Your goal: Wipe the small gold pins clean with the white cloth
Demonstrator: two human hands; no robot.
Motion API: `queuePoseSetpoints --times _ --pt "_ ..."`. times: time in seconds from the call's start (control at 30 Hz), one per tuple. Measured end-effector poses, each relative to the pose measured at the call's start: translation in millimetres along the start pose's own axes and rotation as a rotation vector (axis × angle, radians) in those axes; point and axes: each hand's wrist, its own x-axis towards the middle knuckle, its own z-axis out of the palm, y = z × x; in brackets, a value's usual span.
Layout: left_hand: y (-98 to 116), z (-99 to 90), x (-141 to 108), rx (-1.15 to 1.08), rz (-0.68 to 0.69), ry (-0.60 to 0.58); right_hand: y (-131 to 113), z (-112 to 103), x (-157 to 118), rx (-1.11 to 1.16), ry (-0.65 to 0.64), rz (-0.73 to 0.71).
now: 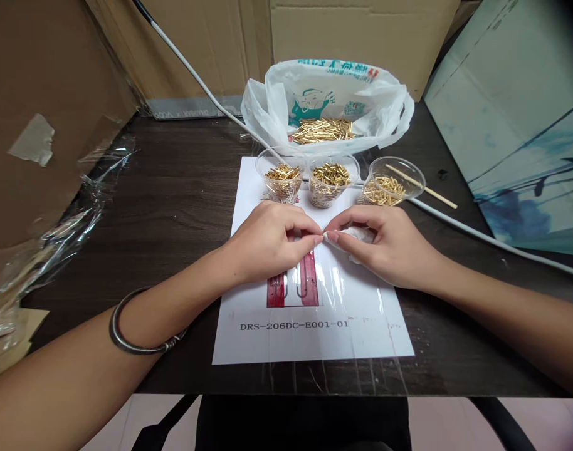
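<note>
My left hand (pixel 270 244) is pinched at thumb and forefinger. What sits between those fingertips is too small to make out. Against them, the fingertips of my right hand (pixel 390 247) close on a crumpled white tissue (pixel 360 235), which partly shows behind the thumb. Both hands hover over a printed white sheet (pixel 249 347) under clear film, with a red picture (pixel 309 282) half covered by my left hand. Just beyond my fingers stand three clear plastic cups holding small gold metal pins: a left cup (pixel 283 181), a middle cup (pixel 332 181) and a tilted right cup (pixel 385 189).
Behind the cups, an open white plastic bag (pixel 385 122) holds many longer gold pins (pixel 324 130). A wooden stick (pixel 439 195) rests in the right cup. A white cable (pixel 493 241) crosses the dark table (pixel 173 169). Cardboard (pixel 211 44) walls the back and left.
</note>
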Motion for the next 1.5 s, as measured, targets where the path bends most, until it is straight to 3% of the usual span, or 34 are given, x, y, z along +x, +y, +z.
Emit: queuePoseSetpoints --times 0.13,0.6,1.0,1.27,1.5 --pt "-0.1 0.6 -0.2 -0.015 0.008 0.009 -2.1 -2.4 0.6 -0.098 -0.016 -0.047" --pt "-0.3 -0.2 -0.9 -0.002 -0.007 -0.015 0.8 -0.4 2.9 0.007 -0.025 -0.122" --pt "-1.2 -2.6 -0.6 -0.014 0.0 -0.031 0.1 -3.7 5.4 0.184 -0.071 -0.015" --pt "-2.1 -2.8 0.1 -0.172 -0.173 -0.023 3.8 -3.3 7.8 0.217 -0.061 -0.007" --pt "-3.3 -3.1 0.4 -0.191 -0.2 -0.036 5.4 -3.7 7.7 0.218 -0.073 0.0"
